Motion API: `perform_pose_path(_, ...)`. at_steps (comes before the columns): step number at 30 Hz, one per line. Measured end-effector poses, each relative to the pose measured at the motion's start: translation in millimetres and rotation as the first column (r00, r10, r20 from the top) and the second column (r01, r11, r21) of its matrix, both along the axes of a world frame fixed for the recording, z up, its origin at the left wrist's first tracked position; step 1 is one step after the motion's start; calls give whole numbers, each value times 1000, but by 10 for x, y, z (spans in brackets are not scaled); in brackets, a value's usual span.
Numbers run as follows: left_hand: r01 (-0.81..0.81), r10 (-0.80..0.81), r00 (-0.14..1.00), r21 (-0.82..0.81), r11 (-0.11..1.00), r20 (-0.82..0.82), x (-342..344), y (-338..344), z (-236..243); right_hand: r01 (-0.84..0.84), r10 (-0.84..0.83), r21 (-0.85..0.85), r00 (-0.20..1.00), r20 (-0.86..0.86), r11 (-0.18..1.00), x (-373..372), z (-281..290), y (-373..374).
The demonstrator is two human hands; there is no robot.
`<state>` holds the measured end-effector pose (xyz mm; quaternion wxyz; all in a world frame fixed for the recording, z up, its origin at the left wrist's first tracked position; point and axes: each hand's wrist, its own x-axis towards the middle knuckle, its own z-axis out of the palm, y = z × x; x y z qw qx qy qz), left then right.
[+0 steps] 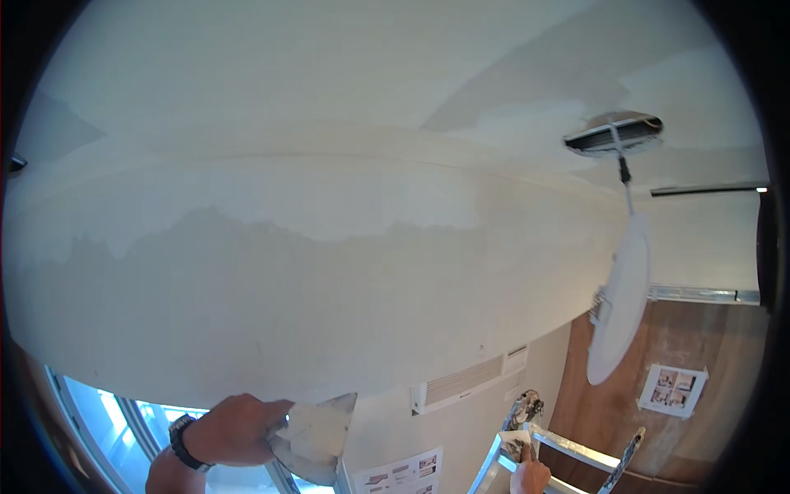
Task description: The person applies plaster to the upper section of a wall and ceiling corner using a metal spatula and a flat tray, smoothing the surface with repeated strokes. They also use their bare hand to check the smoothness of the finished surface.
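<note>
My left hand (239, 430), with a dark watch on its wrist, is closed around a wide putty knife (317, 440) whose blade is smeared with pale filler. It is raised in front of the curved white ceiling drop (288, 321). At the lower right, my right hand (531, 477) is closed, one finger laid along a small smeared flat tool (516, 445), likely a scraper. Its handle is hidden in the fingers. That hand appears in front of the top of a metal stepladder (576, 449); whether it touches the ladder I cannot tell.
A round white light panel (623, 305) dangles by a cable from an oval ceiling hole (615, 136). Below the ceiling drop is a white wall air conditioner (469, 383). Windows (123, 428) stand at lower left; papers hang on the wall (403, 473) and wood panel (609, 346).
</note>
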<state>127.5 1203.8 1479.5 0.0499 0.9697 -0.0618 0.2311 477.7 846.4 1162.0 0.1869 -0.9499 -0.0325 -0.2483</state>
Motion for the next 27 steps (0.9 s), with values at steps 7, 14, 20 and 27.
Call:
perform_pose_path(7,7,-6,999,-25,1000,40,-119,183,415,-80,118,-193,973,197,978,87,-307,-182)
perform_pose_path(14,35,-37,999,-118,992,-13,-206,166,568,-85,90,-33,978,188,996,-1,20,-180)
perform_pose_path(20,118,-113,993,-115,986,44,-175,147,580,-151,108,118,946,305,982,-62,402,-343)
perform_pose_path(27,107,-96,992,-131,986,86,-145,199,516,-295,128,261,852,508,919,-51,938,-398)
